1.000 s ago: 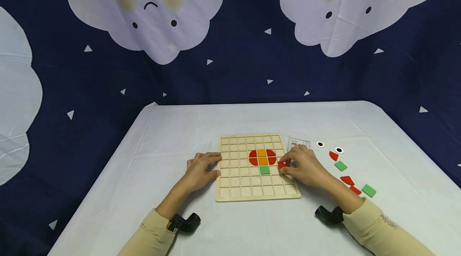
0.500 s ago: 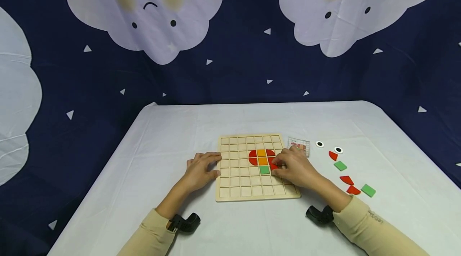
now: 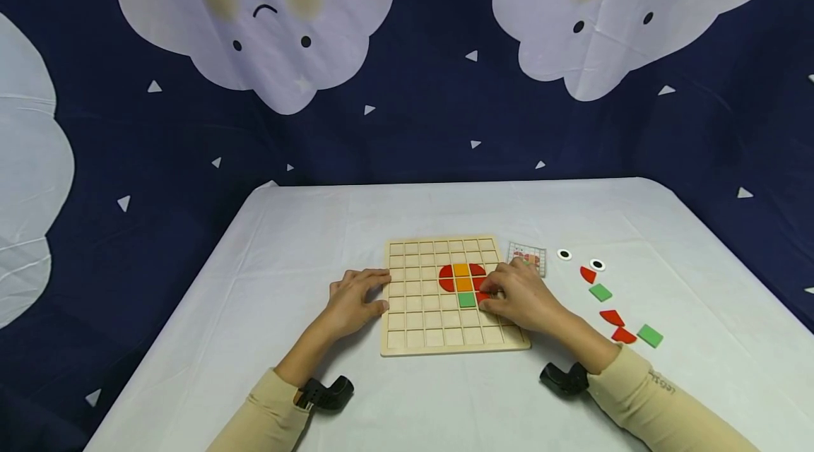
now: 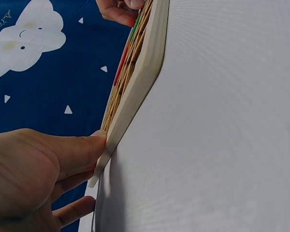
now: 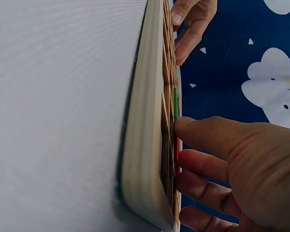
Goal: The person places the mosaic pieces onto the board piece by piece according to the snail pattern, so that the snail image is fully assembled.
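Observation:
A wooden grid board (image 3: 422, 339) lies flat on the white table. My left hand (image 3: 348, 302) rests at its left edge, fingers spread, thumb and fingertips touching the rim. Thumb and fingertips of my right hand (image 3: 523, 294) pinch a red quarter-circle tile (image 3: 482, 296) down in the grid, just right of a green square tile (image 3: 467, 299). Above that, orange square tiles (image 3: 465, 284) sit between red rounded tiles (image 3: 446, 278). My right fingers partly cover the pinched tile; the right wrist view catches its red edge (image 5: 178, 152) beside the thumb.
Right of the board lie a small picture card (image 3: 533, 254), two eye discs (image 3: 564, 254), loose red quarter-circle tiles (image 3: 588, 274) and green squares (image 3: 600, 292). Black wrist cameras (image 3: 564, 380) sit low over the table. A dark blue cloud-print cloth (image 3: 432, 85) hangs behind.
My right hand has moved left from the board's right edge, carrying the red tile to beside the green square, and has stayed there over the last half second. The left hand has not moved.

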A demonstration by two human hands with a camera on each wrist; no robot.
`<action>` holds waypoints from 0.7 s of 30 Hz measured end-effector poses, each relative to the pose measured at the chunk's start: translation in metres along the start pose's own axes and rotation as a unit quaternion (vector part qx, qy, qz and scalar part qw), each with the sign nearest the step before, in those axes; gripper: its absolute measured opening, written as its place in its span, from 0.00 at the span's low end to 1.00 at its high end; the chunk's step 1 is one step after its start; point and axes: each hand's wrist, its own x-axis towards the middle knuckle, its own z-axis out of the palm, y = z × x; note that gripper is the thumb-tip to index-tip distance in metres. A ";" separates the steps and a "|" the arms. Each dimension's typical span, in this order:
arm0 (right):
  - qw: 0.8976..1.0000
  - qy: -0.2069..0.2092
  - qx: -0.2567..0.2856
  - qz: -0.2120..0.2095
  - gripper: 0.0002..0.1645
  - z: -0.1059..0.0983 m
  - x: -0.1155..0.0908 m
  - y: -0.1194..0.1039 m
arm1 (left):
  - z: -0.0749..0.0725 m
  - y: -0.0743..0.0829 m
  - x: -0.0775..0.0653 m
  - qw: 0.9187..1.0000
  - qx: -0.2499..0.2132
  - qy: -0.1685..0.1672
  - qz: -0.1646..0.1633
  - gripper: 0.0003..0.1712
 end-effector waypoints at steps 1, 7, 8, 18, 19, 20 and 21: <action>1.000 0.000 0.000 0.001 0.11 0.000 0.000 0.000 | 0.000 0.000 0.000 1.000 0.000 0.000 0.000 0.26; 1.000 0.000 -0.002 -0.001 0.11 -0.002 0.000 0.001 | 0.000 -0.001 0.001 1.000 0.001 0.001 0.002 0.26; 1.000 0.000 -0.003 -0.002 0.12 -0.003 0.000 0.001 | 0.001 -0.001 0.001 1.000 0.002 0.001 0.002 0.26; 0.999 0.019 -0.001 0.041 0.13 -0.026 -0.010 0.020 | 0.002 -0.003 0.001 1.000 0.004 0.002 0.004 0.26; 0.999 0.022 0.001 0.047 0.13 -0.029 -0.012 0.023 | 0.002 -0.003 0.001 1.000 0.004 0.002 0.004 0.26; 0.998 0.025 0.002 0.054 0.13 -0.032 -0.014 0.027 | 0.002 -0.003 0.001 1.000 0.005 0.001 0.004 0.26; 0.998 0.028 0.002 0.059 0.13 -0.035 -0.017 0.031 | 0.002 -0.003 0.001 1.000 0.006 0.001 0.004 0.26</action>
